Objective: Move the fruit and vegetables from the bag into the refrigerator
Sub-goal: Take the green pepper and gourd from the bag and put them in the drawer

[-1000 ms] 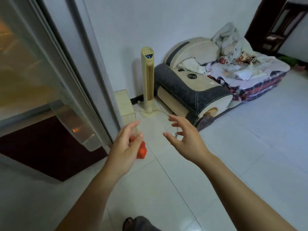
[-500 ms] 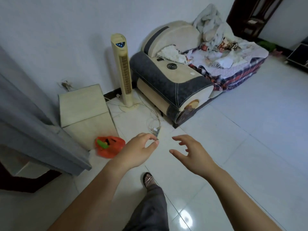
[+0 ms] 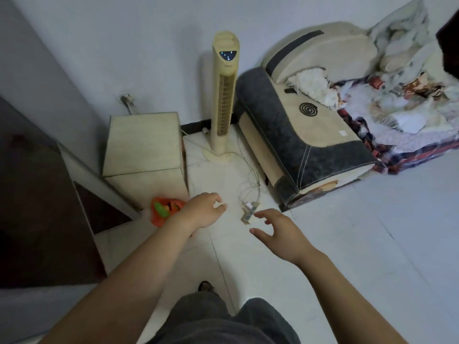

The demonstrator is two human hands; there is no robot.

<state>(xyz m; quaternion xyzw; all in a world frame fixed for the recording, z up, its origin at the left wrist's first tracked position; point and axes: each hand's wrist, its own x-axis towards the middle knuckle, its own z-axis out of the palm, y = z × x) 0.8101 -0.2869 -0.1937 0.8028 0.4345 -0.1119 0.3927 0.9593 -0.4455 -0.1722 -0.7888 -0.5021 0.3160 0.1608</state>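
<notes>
1. On the white tile floor, an orange bag [image 3: 159,219] sits against the front of a beige box [image 3: 144,145]. A green vegetable [image 3: 161,209] shows at its mouth.
2. Left hand [image 3: 201,212] hovers just right of the bag, fingers loosely curled, holding nothing.
3. Right hand [image 3: 280,232] hangs apart from the bag, fingers spread and empty, near a white plug strip [image 3: 248,212].
4. Behind stand a tower fan [image 3: 224,95] and a sofa [image 3: 298,125].
</notes>
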